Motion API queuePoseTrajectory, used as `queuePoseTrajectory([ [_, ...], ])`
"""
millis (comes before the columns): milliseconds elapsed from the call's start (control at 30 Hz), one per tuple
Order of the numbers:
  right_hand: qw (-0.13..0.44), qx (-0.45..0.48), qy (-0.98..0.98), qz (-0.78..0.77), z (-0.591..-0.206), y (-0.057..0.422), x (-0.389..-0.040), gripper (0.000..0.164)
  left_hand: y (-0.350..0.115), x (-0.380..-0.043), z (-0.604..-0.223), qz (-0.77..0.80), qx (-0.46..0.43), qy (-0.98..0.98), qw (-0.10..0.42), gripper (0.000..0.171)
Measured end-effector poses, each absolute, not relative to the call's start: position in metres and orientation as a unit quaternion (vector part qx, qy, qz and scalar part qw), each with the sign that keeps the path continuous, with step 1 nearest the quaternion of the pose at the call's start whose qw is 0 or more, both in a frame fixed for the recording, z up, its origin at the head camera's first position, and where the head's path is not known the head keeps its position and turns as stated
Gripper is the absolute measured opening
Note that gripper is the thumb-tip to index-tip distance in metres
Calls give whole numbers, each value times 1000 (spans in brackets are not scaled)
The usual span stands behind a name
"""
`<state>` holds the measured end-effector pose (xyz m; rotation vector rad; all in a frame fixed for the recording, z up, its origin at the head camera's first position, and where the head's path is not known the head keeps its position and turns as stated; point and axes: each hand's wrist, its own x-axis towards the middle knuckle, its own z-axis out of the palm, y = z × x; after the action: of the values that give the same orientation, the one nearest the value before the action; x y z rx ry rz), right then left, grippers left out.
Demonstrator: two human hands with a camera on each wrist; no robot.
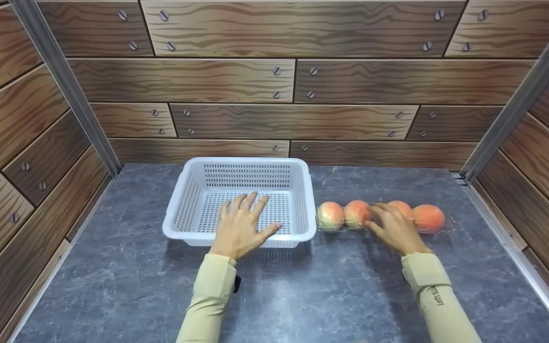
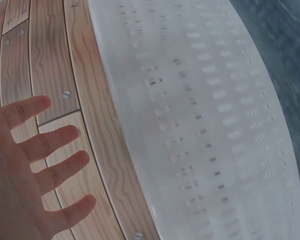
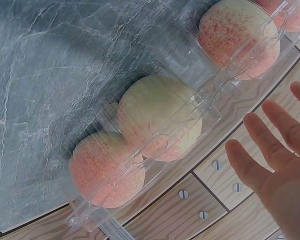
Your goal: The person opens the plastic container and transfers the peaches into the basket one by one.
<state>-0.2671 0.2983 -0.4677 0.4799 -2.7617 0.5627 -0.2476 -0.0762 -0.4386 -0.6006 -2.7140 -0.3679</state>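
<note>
Left hand (image 1: pixel 242 228) held above the near part of a white, perforated basket (image 1: pixel 173 220), its fingers (image 2: pixel 51 143) straight, spread and holding nothing. Right hand (image 1: pixel 392 227) over a clear pack (image 3: pixel 86 216) of four peaches (image 1: pixel 429 218), hiding part of the row between the second and third; its fingers (image 3: pixel 260 142) are loosely extended and grasp nothing, though contact between thumb and pack cannot be told. The pack lies on the grey, marbled worktop (image 1: pixel 298 300), just beside the basket's right side, the peaches in a single row, blushed pink over pale green-yellow. Both forearms wear pale yellow sleeves (image 1: pixel 208 290). Behind: a wood-patterned wall (image 1: pixel 227 78) with printed screws.
</note>
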Motion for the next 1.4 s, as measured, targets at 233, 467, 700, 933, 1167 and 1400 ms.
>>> queuePoseTrajectory([
  [233, 142, 176, -956, 186, -473, 300, -269, 39, -62, -247, -434, -127, -225, -952, 162, 75],
  [467, 141, 179, -957, 178, -476, 301, -270, 36, -48, -248, -433, -113, -236, -954, 149, 76],
  [700, 136, 182, -958, 176, -478, 302, -271, 31, -35, -250, -434, -93, -247, -954, 144, 76],
  [933, 132, 181, -959, 172, -479, 301, -272, 29, -22, -253, -439, -77, -257, -955, 129, 74],
  [1167, 130, 180, -960, 170, -479, 303, -271, 33, -7, -256, -440, -62, -273, -952, 128, 74],
  [1400, 124, 183, -960, 171, -478, 303, -271, 34, 4, -255, -444, -55, -279, -953, 109, 75],
])
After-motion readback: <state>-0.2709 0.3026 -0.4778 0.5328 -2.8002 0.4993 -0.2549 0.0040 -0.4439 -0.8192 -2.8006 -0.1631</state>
